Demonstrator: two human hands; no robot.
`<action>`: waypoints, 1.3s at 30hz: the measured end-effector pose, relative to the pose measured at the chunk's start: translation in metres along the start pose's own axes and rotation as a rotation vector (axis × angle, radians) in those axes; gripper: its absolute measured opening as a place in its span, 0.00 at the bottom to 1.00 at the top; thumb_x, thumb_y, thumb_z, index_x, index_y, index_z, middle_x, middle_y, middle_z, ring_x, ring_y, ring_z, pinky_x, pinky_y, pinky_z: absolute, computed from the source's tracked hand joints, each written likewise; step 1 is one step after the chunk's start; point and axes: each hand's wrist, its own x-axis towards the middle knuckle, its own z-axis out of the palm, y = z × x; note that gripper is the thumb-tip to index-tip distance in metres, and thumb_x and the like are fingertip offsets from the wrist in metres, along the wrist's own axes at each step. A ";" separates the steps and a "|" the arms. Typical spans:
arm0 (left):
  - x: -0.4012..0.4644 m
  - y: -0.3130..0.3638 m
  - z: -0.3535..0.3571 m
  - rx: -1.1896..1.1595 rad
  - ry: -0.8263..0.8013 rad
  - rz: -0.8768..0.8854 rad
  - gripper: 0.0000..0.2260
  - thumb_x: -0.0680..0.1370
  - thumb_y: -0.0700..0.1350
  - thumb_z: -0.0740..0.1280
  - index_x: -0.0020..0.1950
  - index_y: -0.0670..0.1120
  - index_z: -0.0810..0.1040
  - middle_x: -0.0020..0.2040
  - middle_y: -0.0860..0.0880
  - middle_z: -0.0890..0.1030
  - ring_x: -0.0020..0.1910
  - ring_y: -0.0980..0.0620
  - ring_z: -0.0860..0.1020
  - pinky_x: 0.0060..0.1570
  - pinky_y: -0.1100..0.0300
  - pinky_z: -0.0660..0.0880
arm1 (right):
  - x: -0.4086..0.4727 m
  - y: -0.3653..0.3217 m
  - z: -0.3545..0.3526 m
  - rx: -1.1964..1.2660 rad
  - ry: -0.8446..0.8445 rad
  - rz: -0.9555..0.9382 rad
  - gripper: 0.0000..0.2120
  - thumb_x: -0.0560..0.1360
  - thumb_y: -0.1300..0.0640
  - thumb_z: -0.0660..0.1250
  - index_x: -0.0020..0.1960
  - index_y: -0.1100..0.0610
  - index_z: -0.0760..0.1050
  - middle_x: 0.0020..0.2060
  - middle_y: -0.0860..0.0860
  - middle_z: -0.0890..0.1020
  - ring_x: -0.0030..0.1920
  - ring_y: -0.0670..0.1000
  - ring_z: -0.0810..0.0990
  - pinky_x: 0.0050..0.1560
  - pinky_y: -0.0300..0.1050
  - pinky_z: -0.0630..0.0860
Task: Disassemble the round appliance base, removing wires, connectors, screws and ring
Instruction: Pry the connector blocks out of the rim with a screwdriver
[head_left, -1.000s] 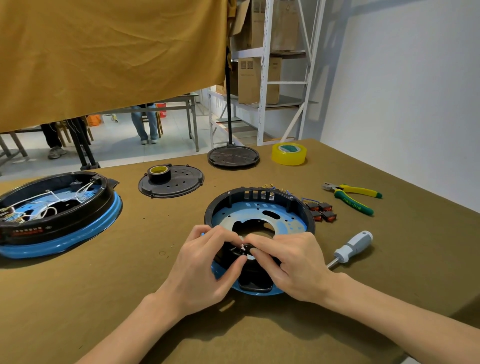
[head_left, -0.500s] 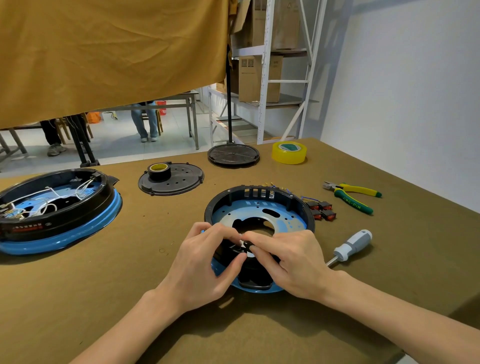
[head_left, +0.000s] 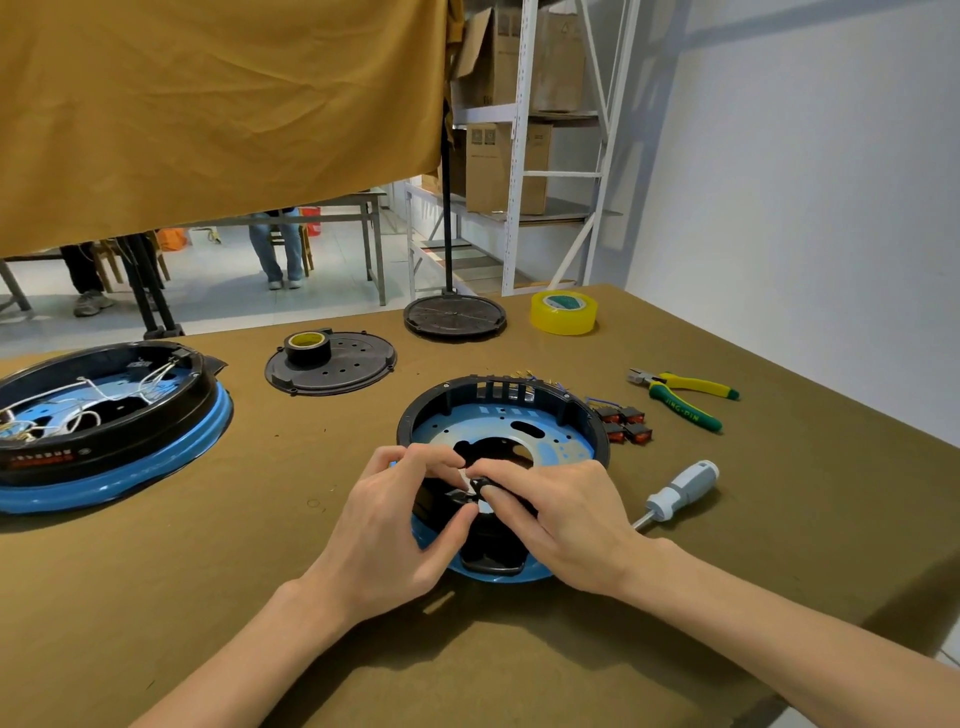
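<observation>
A round appliance base (head_left: 524, 421) with a black wall and blue plate lies in the middle of the table. My left hand (head_left: 395, 525) and my right hand (head_left: 566, 519) meet over its near side. Both pinch a small black part (head_left: 480, 489) at the base's inner edge, thumbs and forefingers curled on it. The hands hide the near wall. Several red-and-black switches (head_left: 623, 423) with wires lie right of the base. A grey-handled screwdriver (head_left: 680, 491) lies beside my right hand.
A second blue-rimmed base (head_left: 104, 421) full of white wires sits at the left. A black cover plate (head_left: 332, 364) carries a roll of black tape. A black stand foot (head_left: 454, 317), yellow tape roll (head_left: 563, 312) and yellow-green pliers (head_left: 685, 397) lie further back and right.
Both hands keep their pinch on the small black part, with only slight finger shifts. Nothing else on the table has moved.
</observation>
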 end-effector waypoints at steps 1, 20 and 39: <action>0.000 0.000 0.000 0.000 -0.002 0.000 0.18 0.77 0.53 0.70 0.64 0.53 0.72 0.50 0.61 0.81 0.56 0.69 0.75 0.57 0.63 0.74 | 0.002 -0.002 0.000 -0.001 0.013 0.017 0.16 0.87 0.47 0.57 0.68 0.50 0.78 0.34 0.42 0.80 0.30 0.43 0.76 0.29 0.43 0.72; -0.003 0.000 0.005 0.005 0.028 -0.003 0.13 0.77 0.53 0.71 0.59 0.51 0.76 0.49 0.60 0.81 0.55 0.65 0.76 0.55 0.61 0.74 | -0.004 0.104 -0.054 0.077 0.173 0.576 0.10 0.81 0.49 0.67 0.60 0.51 0.80 0.47 0.45 0.84 0.47 0.46 0.81 0.50 0.51 0.79; -0.004 -0.002 0.008 0.024 0.019 -0.002 0.10 0.76 0.53 0.70 0.56 0.53 0.77 0.50 0.61 0.80 0.57 0.65 0.74 0.56 0.67 0.70 | -0.012 0.126 -0.058 -0.265 -0.364 0.535 0.08 0.78 0.50 0.72 0.56 0.50 0.82 0.42 0.43 0.74 0.44 0.48 0.75 0.42 0.43 0.69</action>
